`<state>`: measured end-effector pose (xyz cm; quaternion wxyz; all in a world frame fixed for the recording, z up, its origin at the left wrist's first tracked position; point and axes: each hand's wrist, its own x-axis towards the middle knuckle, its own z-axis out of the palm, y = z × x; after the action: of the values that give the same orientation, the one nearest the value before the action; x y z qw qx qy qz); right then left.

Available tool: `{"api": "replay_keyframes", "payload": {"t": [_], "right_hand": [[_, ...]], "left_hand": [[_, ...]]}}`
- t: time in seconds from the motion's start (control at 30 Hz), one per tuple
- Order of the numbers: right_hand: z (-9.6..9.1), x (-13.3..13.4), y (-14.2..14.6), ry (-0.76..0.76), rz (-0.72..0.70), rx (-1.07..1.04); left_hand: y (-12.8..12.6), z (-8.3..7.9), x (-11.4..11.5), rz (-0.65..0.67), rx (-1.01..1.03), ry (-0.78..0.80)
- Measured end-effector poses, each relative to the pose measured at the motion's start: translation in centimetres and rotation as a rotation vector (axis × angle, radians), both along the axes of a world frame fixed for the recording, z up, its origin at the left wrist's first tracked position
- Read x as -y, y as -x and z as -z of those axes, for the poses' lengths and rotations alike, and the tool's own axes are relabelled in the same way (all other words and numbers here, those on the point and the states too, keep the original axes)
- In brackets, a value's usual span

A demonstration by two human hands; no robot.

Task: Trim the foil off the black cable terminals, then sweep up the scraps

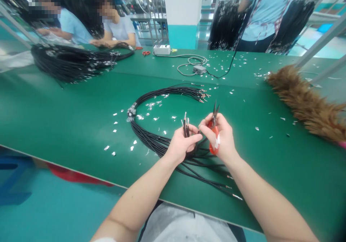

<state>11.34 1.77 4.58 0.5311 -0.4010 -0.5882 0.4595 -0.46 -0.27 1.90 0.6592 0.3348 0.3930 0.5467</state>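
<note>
My left hand (182, 143) is closed around a few black cable ends (185, 123), which stick upright from its fingers. My right hand (221, 135) grips small red-handled snips (214, 132) with the blades pointing up, close beside the cable ends. Both hands hover over a looped bundle of black cables (151, 101) lying on the green table (67, 119). Loose cable tails (213, 184) run toward the near edge under my forearms.
Small white and silver offcuts (123, 132) litter the table around the loop. A brown feather duster (305, 101) lies at the right. A larger heap of black cables (72, 61), a white box (161, 49) with cord, and other people sit or stand at the far side.
</note>
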Motion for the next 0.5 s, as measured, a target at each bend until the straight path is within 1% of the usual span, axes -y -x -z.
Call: {"api": "replay_keyframes", "payload": {"t": [0.07, 0.2, 0.27, 0.4, 0.47, 0.5], "right_hand": [[0.1, 0.0, 0.1, 0.023, -0.021, -0.031], [0.4, -0.2, 0.1, 0.133, -0.148, -0.153], [0.6, -0.4, 0.0, 0.175, -0.182, -0.203], [0.9, -0.7, 0.1, 0.212, -0.180, -0.261], [1.0, -0.9, 0.1, 0.201, -0.160, -0.239], [1.0, -0.9, 0.0, 0.184, -0.142, -0.189]], "left_hand": [[0.1, 0.1, 0.0, -0.014, -0.007, 0.007], [0.3, 0.2, 0.0, 0.036, -0.026, -0.018], [0.3, 0.2, 0.1, 0.045, -0.042, -0.027], [0.3, 0.2, 0.2, 0.040, -0.061, -0.031], [0.5, 0.2, 0.1, 0.044, -0.051, -0.027], [0.6, 0.1, 0.1, 0.044, -0.040, -0.028]]}}
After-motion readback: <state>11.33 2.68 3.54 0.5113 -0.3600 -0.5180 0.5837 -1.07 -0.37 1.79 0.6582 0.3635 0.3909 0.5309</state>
